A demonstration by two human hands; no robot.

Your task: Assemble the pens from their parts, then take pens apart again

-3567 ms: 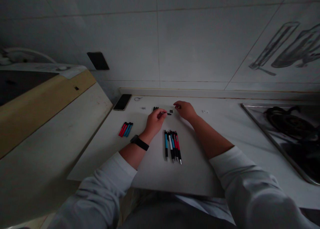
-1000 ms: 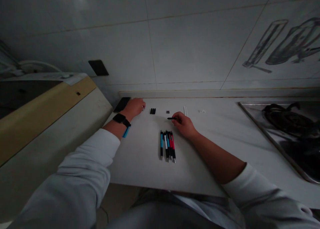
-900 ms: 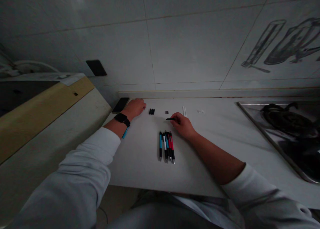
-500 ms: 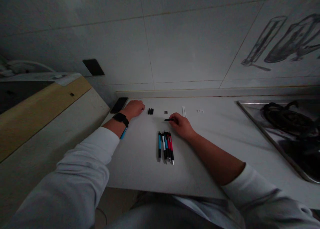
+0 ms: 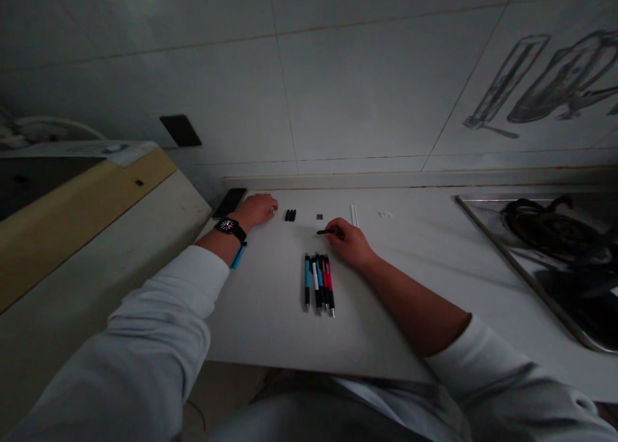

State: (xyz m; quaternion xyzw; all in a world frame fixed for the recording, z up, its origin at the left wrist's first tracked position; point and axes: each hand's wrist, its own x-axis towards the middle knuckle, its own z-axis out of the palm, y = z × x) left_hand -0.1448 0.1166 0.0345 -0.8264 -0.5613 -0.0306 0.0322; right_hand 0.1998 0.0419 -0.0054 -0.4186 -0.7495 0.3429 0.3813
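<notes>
My left hand [image 5: 257, 210], with a black watch on its wrist, reaches to the back left of the white counter [image 5: 270, 313], beside a dark phone [image 5: 228, 202]. Its fingers are curled over small parts I cannot make out. My right hand [image 5: 348, 241] pinches a thin black pen part [image 5: 325, 231] just above the counter. Several assembled pens [image 5: 318, 282] in blue, white, red and black lie side by side in front of it. A blue pen barrel [image 5: 238, 256] shows under my left forearm.
Small black pieces [image 5: 290, 215] and a tiny dark part [image 5: 319, 217] lie near the wall, with a white tube [image 5: 355, 214] and small white bits [image 5: 385, 214]. A gas stove [image 5: 555, 249] fills the right side. A wooden-edged unit [image 5: 82, 204] stands left.
My left hand left the middle and reached far left beside the phone. My right hand took over the thin black part and drew back toward the pens. Over the last second little has moved.
</notes>
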